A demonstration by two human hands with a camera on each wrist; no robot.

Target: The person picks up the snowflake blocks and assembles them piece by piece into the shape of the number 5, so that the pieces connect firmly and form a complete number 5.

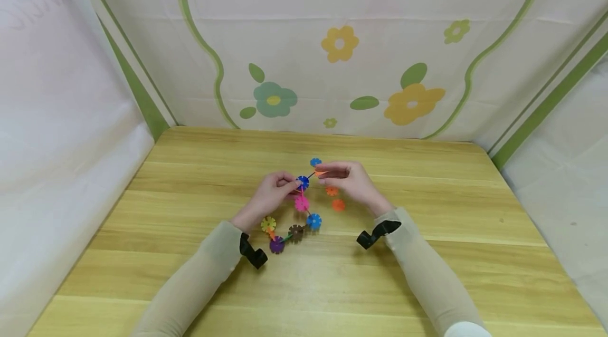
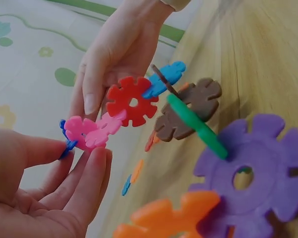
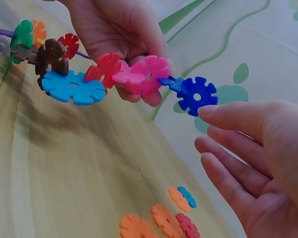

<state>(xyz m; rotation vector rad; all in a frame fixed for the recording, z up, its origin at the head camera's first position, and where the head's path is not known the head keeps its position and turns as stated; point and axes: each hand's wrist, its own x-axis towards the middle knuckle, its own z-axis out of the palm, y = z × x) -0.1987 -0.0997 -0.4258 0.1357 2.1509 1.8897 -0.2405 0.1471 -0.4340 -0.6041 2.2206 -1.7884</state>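
Observation:
A chain of slotted plastic flower discs hangs between my hands. My left hand pinches it close to its upper end, around a dark blue disc beside the pink discs. Below come a red disc, a light blue disc, brown discs, a green disc, a purple disc, an orange disc and a yellow disc. My right hand is at the end dark blue disc. Its thumb tip overlaps that disc's edge, and its fingers are loosely extended, a gap between thumb and fingers.
Loose discs lie on the wooden table by my right hand: a blue disc, orange discs and a red disc. A flower-printed curtain stands behind the table, with white fabric on both sides.

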